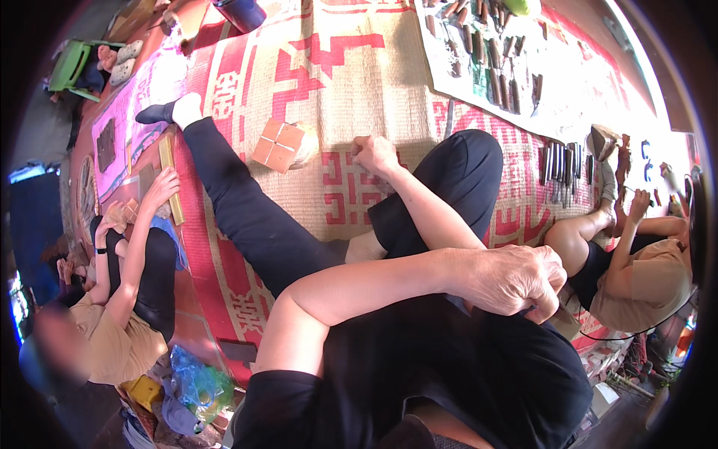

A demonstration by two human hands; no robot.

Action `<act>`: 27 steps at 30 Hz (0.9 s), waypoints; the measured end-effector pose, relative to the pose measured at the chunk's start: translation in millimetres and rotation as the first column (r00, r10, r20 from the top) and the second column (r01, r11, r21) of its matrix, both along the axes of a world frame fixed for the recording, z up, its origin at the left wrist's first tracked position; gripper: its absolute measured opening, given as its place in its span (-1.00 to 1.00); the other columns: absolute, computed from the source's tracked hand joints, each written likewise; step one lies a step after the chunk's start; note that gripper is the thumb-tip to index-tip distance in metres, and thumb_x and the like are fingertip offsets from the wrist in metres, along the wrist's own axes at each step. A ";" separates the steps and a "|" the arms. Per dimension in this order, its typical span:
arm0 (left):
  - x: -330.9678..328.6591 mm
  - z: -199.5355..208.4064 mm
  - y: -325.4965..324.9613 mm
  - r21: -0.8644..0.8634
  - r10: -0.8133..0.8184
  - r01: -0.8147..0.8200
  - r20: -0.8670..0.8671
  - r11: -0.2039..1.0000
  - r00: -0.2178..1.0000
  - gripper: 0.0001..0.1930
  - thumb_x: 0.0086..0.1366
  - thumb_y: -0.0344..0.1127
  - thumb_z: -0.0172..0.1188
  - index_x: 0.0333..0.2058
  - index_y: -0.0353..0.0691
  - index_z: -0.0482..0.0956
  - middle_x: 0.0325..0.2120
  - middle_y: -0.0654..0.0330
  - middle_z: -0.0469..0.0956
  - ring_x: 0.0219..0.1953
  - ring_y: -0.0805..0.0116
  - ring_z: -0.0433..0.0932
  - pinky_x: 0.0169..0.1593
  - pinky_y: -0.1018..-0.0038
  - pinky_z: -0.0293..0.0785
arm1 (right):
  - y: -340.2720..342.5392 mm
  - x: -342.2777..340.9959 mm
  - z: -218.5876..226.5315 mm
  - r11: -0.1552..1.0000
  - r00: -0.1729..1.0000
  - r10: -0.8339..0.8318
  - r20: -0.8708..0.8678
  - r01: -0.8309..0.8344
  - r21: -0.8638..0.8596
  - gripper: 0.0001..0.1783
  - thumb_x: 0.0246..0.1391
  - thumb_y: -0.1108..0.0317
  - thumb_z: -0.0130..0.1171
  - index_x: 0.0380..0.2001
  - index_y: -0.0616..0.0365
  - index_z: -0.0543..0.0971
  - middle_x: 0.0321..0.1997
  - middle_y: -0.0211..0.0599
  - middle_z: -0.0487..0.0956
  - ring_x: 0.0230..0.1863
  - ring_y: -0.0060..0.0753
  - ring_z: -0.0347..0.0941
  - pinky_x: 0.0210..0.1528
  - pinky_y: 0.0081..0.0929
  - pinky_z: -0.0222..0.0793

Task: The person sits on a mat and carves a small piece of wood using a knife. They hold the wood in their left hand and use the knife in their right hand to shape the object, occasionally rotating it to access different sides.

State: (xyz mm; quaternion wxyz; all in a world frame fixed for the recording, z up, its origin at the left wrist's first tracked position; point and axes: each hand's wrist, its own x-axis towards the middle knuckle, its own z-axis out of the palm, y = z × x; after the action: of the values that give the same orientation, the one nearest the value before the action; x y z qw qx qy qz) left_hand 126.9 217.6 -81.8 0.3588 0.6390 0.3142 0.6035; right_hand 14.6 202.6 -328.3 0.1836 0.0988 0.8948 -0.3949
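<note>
My left arm reaches across my body, and my left hand (512, 280) lies over my right arm near the elbow. Its fingers are curled under; whatever they grip, if anything, is hidden. My right forearm passes beneath the left wrist, over my bent knee. At its end my right hand (376, 156) is a loose fist above the mat, with nothing visible in it. Left of that fist, apart from it, sits a square orange-brown piece (279, 145) marked with a pale cross, partly covering a pale rounded thing (305, 146).
Wood-handled carving tools (497, 63) lie on a white sheet (550, 90) at far right; more tools (565, 168) lie nearer on the red-patterned mat (344, 90). Co-workers sit left (123, 299) and right (636, 277). A dark container (241, 13) stands far off; plastic bags (198, 385) lie near left.
</note>
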 end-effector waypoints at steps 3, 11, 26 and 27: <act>10.8 14.1 4.6 0.079 0.119 -0.133 0.153 0.988 0.981 -0.82 -0.03 -0.57 0.11 -0.48 -0.13 0.60 -0.39 0.17 0.40 -0.14 0.12 0.36 -0.01 0.25 0.26 | 1.4 -0.8 -5.5 1.000 0.999 0.026 -0.029 -0.026 0.017 -0.80 -0.25 0.32 0.26 -0.42 -0.04 0.65 -0.44 -0.39 0.65 -0.32 -0.34 0.59 -0.16 -0.35 0.46; 17.6 15.6 15.7 0.125 0.007 -0.031 0.187 0.992 0.982 -0.85 -0.01 -0.56 0.13 -0.48 -0.17 0.62 -0.44 0.19 0.41 -0.14 0.14 0.37 -0.02 0.28 0.27 | 0.8 3.3 -5.3 1.000 0.998 0.004 -0.069 -0.005 -0.020 -0.81 -0.25 0.33 0.25 -0.43 -0.02 0.65 -0.46 -0.38 0.65 -0.34 -0.36 0.60 -0.20 -0.35 0.47; 16.0 8.1 27.3 0.144 0.014 -0.026 0.082 0.989 0.997 -0.95 -0.01 -0.48 0.16 -0.54 -0.20 0.58 -0.47 0.19 0.42 -0.15 0.14 0.39 0.01 0.25 0.28 | 3.1 0.3 -1.6 1.000 0.999 0.028 -0.035 -0.029 -0.003 -0.83 -0.22 0.31 0.26 -0.44 -0.03 0.65 -0.44 -0.33 0.65 -0.28 -0.28 0.60 -0.16 -0.30 0.47; 8.7 4.9 22.6 0.120 0.015 -0.022 0.058 0.993 0.998 -0.96 -0.02 -0.49 0.15 -0.56 -0.21 0.56 -0.48 0.19 0.41 -0.16 0.13 0.39 0.00 0.25 0.28 | 0.6 -0.1 2.2 0.999 0.999 0.032 -0.006 -0.032 -0.014 -0.82 -0.24 0.32 0.27 -0.44 -0.02 0.65 -0.45 -0.37 0.65 -0.30 -0.31 0.60 -0.18 -0.32 0.47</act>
State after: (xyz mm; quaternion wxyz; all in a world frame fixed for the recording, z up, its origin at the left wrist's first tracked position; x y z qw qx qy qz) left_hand 135.6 240.2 -76.9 0.3227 0.6390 0.2728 0.6427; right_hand 14.5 203.2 -326.1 0.1879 0.0822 0.8940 -0.3983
